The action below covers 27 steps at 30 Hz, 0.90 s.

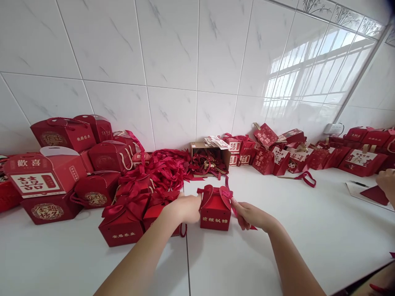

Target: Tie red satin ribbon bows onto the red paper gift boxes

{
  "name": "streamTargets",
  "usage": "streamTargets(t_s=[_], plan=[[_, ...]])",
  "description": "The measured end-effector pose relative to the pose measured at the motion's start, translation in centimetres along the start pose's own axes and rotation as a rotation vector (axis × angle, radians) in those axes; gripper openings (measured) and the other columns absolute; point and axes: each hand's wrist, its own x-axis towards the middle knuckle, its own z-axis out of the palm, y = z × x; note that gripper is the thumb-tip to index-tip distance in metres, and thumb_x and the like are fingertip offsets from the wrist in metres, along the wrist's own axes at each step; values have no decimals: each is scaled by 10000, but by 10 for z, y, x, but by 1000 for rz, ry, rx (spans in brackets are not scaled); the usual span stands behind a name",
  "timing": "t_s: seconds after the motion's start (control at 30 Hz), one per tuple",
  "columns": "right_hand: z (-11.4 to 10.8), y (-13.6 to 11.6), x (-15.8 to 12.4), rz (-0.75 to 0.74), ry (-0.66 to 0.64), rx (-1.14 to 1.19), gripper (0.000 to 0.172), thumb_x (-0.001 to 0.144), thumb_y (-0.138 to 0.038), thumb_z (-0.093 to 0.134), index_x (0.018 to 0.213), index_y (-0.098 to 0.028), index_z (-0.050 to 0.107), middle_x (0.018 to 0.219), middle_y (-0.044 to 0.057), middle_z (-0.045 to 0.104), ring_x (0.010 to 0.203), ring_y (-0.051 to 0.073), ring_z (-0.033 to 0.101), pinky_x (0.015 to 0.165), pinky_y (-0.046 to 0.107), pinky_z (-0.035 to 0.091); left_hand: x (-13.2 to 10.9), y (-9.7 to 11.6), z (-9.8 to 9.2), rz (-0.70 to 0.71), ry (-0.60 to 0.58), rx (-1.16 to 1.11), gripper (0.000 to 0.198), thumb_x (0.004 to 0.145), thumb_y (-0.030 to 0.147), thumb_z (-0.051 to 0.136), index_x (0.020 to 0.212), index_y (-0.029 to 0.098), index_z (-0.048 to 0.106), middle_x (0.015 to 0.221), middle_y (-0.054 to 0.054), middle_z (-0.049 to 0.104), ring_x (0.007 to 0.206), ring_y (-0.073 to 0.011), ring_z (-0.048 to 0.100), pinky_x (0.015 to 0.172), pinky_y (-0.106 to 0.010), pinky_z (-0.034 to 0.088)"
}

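A small red gift box (215,217) with gold characters stands upright on the white table in front of me, its top flaps folded into rounded loops. A dark red ribbon (227,192) runs across its top and down the right side. My right hand (251,214) is closed on that ribbon just right of the box, thumb and fingers pinched, with a ribbon end showing below. My left hand (187,208) is curled against the box's left side; its fingertips are hidden, so what they hold does not show.
Red boxes with ribbon bows (121,226) and stacked handled boxes (46,176) crowd the left. A pile of red ribbons (168,168) and a cardboard box (210,162) of trimmings lie behind. More red boxes (273,158) line the wall. Another person's hand (386,184) is at the right edge.
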Motion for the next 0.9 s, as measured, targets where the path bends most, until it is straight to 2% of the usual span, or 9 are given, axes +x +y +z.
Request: streamTargets(t_s=[0.1,0.2,0.3,0.37,0.43,0.53,0.63,0.77,0.9], plan=[[1,-2,3,-91,139,164,531,829,-663,393,1009,-203,587,597,2,603,488,126,489,494,251,383,8,-6,0,17,110,-85,587,706,187,481,1292,219,478,760,-69,639,795,-284,585,581,-295,388],[1,-7,4,-209,316,366,518,803,-570,537,1232,-280,510,748,-14,609,573,120,536,531,239,421,17,-7,-1,33,235,-556,717,712,186,521,1401,264,337,877,-27,634,655,-165,560,571,-251,378],[5,-12,4,-329,305,603,613,765,-437,652,1324,-338,422,972,-5,612,661,107,562,548,220,424,25,-4,-2,29,214,-1252,605,673,190,656,1261,229,519,995,-40,626,724,-115,563,561,-198,376],[10,-15,4,-396,254,736,612,756,-375,683,1313,-334,430,1007,-10,613,645,84,547,544,205,414,28,0,-2,32,140,-1489,362,698,233,679,1050,163,633,994,-71,637,715,-105,565,515,-183,361],[14,-16,5,-435,261,830,562,744,-339,710,1258,-291,489,889,-27,621,627,72,539,546,190,412,30,2,-3,35,112,-1573,200,742,245,649,911,140,657,961,-83,649,646,-88,551,462,-179,335],[16,-17,10,-447,330,940,457,718,-324,744,1133,-222,580,708,-41,588,646,78,562,566,176,432,31,1,-6,24,141,-1700,117,784,214,609,868,146,654,845,-56,644,560,-63,511,415,-170,306],[15,-17,13,-404,370,1067,361,681,-321,775,989,-202,631,711,-31,603,643,82,584,565,180,460,29,-3,-11,37,223,-1776,84,806,214,603,855,155,638,745,-17,603,537,-51,496,411,-160,316],[12,-16,16,-390,435,1168,253,637,-312,801,769,-206,613,682,-40,596,607,89,590,560,203,495,25,-8,-21,83,320,-1792,131,786,288,642,787,162,603,698,9,560,541,-51,498,420,-159,330],[10,-15,16,-421,492,1193,255,665,-354,776,685,-207,569,619,-48,557,564,83,564,545,208,509,20,-14,-27,139,429,-1708,224,686,299,730,690,165,550,627,56,466,487,-30,408,428,-156,319]])
